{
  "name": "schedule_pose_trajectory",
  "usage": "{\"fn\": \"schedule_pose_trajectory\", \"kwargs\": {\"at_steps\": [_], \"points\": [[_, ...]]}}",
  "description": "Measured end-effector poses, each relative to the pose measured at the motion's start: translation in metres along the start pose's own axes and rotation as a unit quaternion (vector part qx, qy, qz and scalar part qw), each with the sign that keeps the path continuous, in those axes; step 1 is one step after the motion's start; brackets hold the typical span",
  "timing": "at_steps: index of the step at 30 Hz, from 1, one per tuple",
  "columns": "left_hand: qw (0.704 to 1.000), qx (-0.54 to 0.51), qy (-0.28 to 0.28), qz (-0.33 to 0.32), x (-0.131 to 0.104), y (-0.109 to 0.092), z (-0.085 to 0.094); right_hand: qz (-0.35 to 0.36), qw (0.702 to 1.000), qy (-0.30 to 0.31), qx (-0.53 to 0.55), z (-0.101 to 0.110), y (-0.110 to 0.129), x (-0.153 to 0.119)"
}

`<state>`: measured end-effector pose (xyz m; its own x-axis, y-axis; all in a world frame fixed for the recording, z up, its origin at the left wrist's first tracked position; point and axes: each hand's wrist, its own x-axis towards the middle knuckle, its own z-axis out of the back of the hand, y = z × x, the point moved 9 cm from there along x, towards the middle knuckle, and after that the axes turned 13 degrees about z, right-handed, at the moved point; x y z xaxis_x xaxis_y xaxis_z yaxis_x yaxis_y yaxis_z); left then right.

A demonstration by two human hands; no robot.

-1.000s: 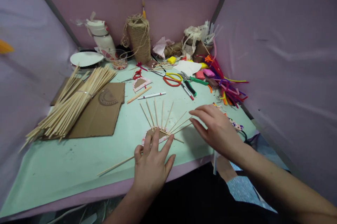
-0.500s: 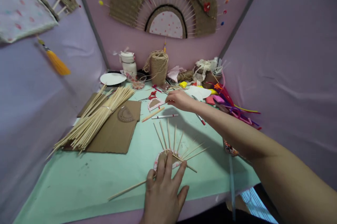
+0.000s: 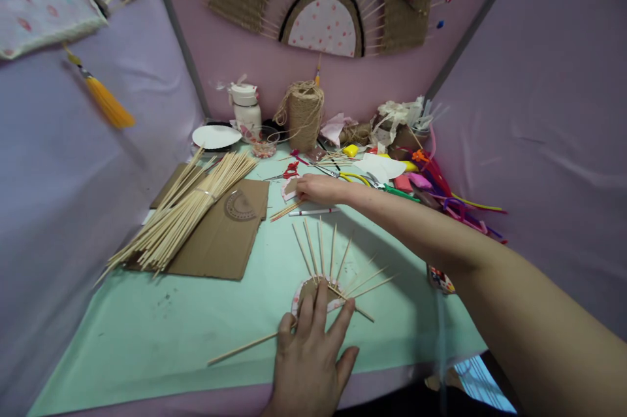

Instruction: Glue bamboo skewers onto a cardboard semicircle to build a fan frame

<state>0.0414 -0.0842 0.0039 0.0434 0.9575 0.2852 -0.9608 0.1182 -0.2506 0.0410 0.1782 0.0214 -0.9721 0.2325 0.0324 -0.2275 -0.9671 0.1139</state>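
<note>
My left hand lies spread, palm down, over a half-round cardboard piece edged with pink-dotted cloth, its fingertips pressing on it. Thin wooden sticks fan out from this piece across the tabletop. One longer stick juts out to the left from under my fingers, and another short stick lies across the right side. My right hand is stretched far forward, fingers bent together at the right edge of a smaller dotted-edged cardboard piece. The fingers partly cover that piece.
A bundle of sticks rests on a cardboard sheet with a protractor. Red-handled scissors and a white pen lie near my right hand. Behind stand a bottle and twine roll. Pliers sit right.
My right hand has moved left and closed in on the smaller cardboard piece. Pliers hidden by my arm now show. My left hand stays on the fanned sticks; the view has shifted slightly.
</note>
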Motion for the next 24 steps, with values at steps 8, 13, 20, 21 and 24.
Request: {"fn": "schedule_pose_trajectory", "kwargs": {"at_steps": [8, 13, 20, 21, 24], "points": [[1.000, 0.013, 0.020, -0.015, -0.001, -0.002, -0.006, -0.084, 0.995, -0.054, -0.026, 0.042, 0.027, -0.076], [0.999, 0.016, 0.027, -0.012, 0.000, -0.003, -0.007, -0.061, 0.996, -0.040, -0.048, 0.045, 0.081, -0.150], [0.999, 0.023, 0.034, -0.010, 0.001, -0.004, -0.006, -0.046, 0.996, 0.034, -0.074, 0.008, 0.111, -0.182], [0.999, 0.025, 0.037, -0.009, 0.001, -0.004, -0.006, -0.046, 0.995, 0.039, -0.074, 0.005, 0.111, -0.181], [0.999, 0.028, 0.042, -0.010, 0.001, -0.005, -0.006, -0.050, 0.996, 0.042, -0.066, 0.001, 0.110, -0.176]]}}
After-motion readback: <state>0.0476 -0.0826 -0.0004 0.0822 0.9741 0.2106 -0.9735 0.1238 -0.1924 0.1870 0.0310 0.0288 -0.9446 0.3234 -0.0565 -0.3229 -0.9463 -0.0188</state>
